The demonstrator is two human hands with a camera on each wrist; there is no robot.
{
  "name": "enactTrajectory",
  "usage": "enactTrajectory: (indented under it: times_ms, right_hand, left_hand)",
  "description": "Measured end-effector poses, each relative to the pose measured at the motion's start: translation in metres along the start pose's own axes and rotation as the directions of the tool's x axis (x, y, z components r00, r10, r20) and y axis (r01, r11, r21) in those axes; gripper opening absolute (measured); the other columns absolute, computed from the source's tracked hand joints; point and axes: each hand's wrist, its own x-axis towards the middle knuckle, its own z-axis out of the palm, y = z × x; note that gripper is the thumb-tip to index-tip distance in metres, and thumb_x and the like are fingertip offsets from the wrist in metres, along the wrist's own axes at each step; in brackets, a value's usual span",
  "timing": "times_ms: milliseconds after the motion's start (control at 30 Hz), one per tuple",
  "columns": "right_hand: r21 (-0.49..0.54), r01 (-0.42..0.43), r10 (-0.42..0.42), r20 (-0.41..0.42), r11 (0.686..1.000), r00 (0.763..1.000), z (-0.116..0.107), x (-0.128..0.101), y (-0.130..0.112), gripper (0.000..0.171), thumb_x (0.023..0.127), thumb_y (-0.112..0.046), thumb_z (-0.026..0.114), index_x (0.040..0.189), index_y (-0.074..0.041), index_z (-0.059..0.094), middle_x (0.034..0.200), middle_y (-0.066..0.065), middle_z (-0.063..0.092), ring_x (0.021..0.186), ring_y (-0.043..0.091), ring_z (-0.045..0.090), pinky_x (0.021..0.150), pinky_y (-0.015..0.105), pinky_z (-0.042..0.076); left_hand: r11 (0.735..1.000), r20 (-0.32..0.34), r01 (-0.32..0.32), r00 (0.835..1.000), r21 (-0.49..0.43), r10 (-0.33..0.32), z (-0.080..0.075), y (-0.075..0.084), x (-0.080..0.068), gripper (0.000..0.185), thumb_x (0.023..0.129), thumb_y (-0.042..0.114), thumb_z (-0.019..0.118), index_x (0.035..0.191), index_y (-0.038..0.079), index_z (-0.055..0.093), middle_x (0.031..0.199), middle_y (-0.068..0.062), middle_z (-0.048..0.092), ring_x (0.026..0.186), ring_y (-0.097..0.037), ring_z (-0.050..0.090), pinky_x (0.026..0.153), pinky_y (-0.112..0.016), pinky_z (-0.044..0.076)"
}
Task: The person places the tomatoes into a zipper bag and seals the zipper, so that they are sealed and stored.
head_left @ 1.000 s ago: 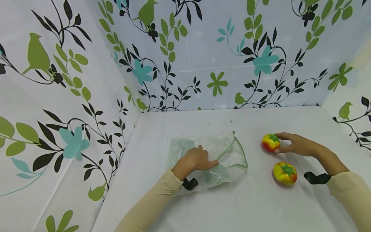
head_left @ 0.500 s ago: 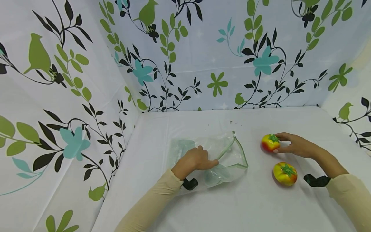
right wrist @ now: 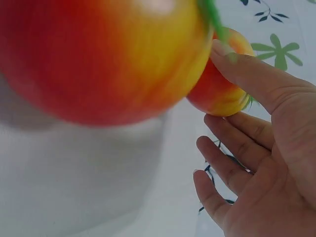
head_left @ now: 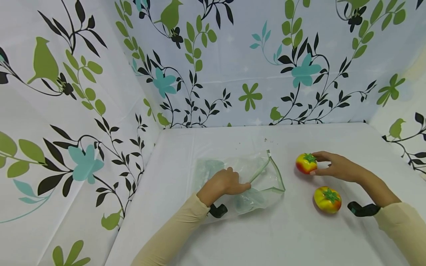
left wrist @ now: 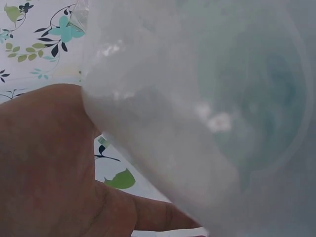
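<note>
My left hand grips the opening of a clear zip bag with a green-edged seal, lying on the white table. Pale green, see-through shapes show inside the bag, their kind unclear through the plastic. On the right, my right hand pinches a red-and-yellow toy tomato with a green leafy top between thumb and fingertips. The thumb and fingers on this far tomato also show in the right wrist view. Nearer me lies a second toy tomato, large in the right wrist view's foreground.
A white cloth covers the table. Behind and at the left hang curtains printed with birds, leaves and flowers. Small dark specks mark the tabletop near the back. A dark wrist camera sits below the right hand.
My right hand has shifted slightly left with the far toy tomato, toward the bag. The left hand, the bag and the nearer tomato stay where they were.
</note>
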Motion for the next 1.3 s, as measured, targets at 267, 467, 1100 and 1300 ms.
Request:
enactTrajectory:
  times_ms: [267, 467, 1100, 1300]
  right_hand:
    - [0.012, 0.046, -0.046, -0.014, 0.999, 0.999, 0.006, -0.001, -0.025, 0.073, 0.092, -0.039, 0.073, 0.146, -0.001, 0.042, 0.137, 0.026, 0.053, 0.127, 0.049, 0.045, 0.093, 0.068, 0.04]
    - [0.007, 0.075, -0.075, -0.007, 0.997, 0.997, 0.015, 0.002, -0.043, 0.074, 0.089, -0.041, 0.075, 0.145, -0.004, 0.045, 0.134, 0.022, 0.056, 0.124, 0.045, 0.05, 0.093, 0.065, 0.043]
    - [0.038, 0.131, -0.134, 0.088, 0.991, 0.987, 0.044, 0.018, -0.075, 0.072, 0.085, -0.042, 0.079, 0.142, -0.008, 0.051, 0.129, 0.011, 0.06, 0.115, 0.033, 0.056, 0.089, 0.049, 0.051]
    - [0.037, 0.132, -0.136, 0.153, 0.991, 0.979, 0.048, 0.022, -0.081, 0.068, 0.085, -0.042, 0.079, 0.14, -0.009, 0.053, 0.122, 0.006, 0.062, 0.112, 0.03, 0.057, 0.087, 0.048, 0.052]
  left_hand:
    - [1.0, -0.001, 0.004, 1.0, -0.02, -0.004, 0.0, -0.001, -0.001, 0.077, 0.09, 0.065, 0.046, 0.127, 0.0, 0.066, 0.131, -0.017, 0.054, 0.098, -0.029, 0.061, 0.08, -0.04, 0.05]
    - [1.0, -0.003, -0.009, 1.0, -0.025, 0.009, 0.0, -0.001, -0.002, 0.078, 0.091, 0.064, 0.045, 0.129, -0.002, 0.064, 0.131, -0.018, 0.054, 0.099, -0.03, 0.061, 0.082, -0.04, 0.05]
    - [0.999, 0.015, 0.01, 1.0, -0.031, -0.009, 0.001, -0.001, -0.001, 0.079, 0.091, 0.066, 0.044, 0.132, 0.0, 0.062, 0.131, -0.017, 0.055, 0.104, -0.029, 0.061, 0.086, -0.04, 0.049]
    - [1.0, 0.012, 0.006, 1.0, -0.029, -0.006, 0.0, -0.002, -0.001, 0.078, 0.091, 0.066, 0.043, 0.129, 0.001, 0.065, 0.127, -0.016, 0.056, 0.098, -0.027, 0.061, 0.083, -0.038, 0.049]
